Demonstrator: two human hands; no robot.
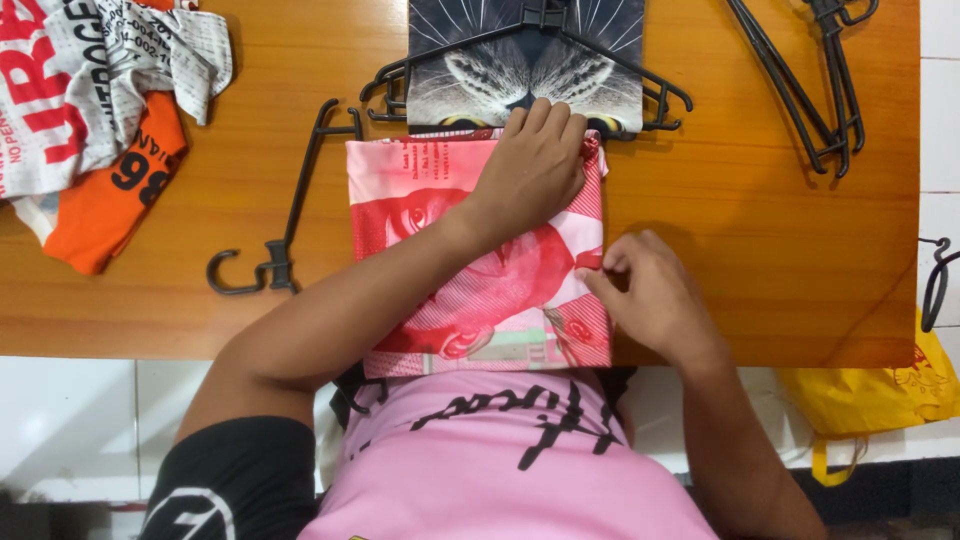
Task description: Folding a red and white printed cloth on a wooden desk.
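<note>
Left hand [530, 165] flat on red garment [440, 270] (right hand [650, 295] pinching edge).

One package shows: a yellow plastic bag [868, 395] with a faint reddish print, lying on the floor at the near right, just past the right edge of the wooden surface [760, 250]. It is crumpled and slumped, partly hidden under the surface's edge, with a thin yellow handle loop hanging at its near side. No labels, signs or screens are in view.

Cat-print garment [525, 60] cut off above
</note>
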